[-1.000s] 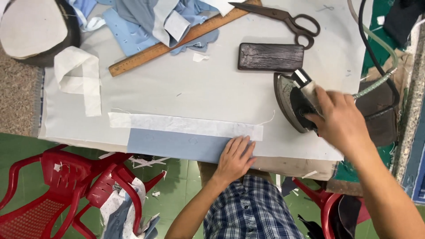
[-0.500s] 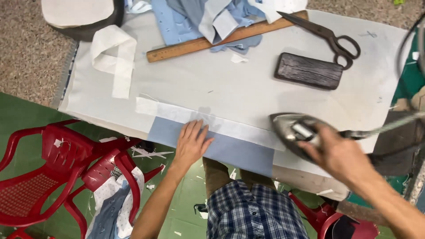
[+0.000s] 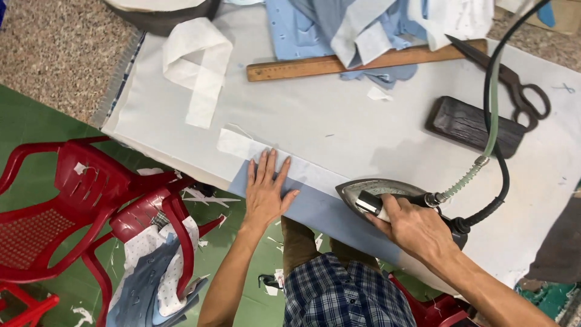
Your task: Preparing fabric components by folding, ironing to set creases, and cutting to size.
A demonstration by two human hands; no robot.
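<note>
Blue strip [image 3: 327, 212]: long pale-blue fabric band, lies flat along near edge of desk [image 3: 363, 127], w/ white interfacing strip [image 3: 254, 148] laid along its far edge, overlapping.
Handling (judgement): thin, soft, light; prob. slides & wrinkles easily on the desk cover, so best pinned flat by palm, not pinched. White strip looks just as limp.
Left hand [image 3: 266, 191]: flat, fingers spread, pressing down on strip where blue & white meet; grip apart, nothing clasped.
Iron [image 3: 387, 194]: metal body, looks heavy; sits on the blue strip just right of left hand, nose toward that hand. Take by top handle only; the rest is likely hot.
Right hand [image 3: 414, 227]: grip closed round iron handle.
Hose + cord [image 3: 493, 121]: green hose & black cable rise from iron's rear, arc up over desk.
Dark block [image 3: 475, 127]: dark grained block, looks like wood, beyond the iron, under the hose.
Shears [image 3: 514, 82]: big, dark, far right, near block.
Wooden ruler [image 3: 363, 60]: far side, partly under blue & white fabric pile [image 3: 363, 24].
White loop [image 3: 196, 66]: folded white strip, far left of desk.
Red chairs [image 3: 85, 200]: plastic, left on green floor, fabric scraps on one.
</note>
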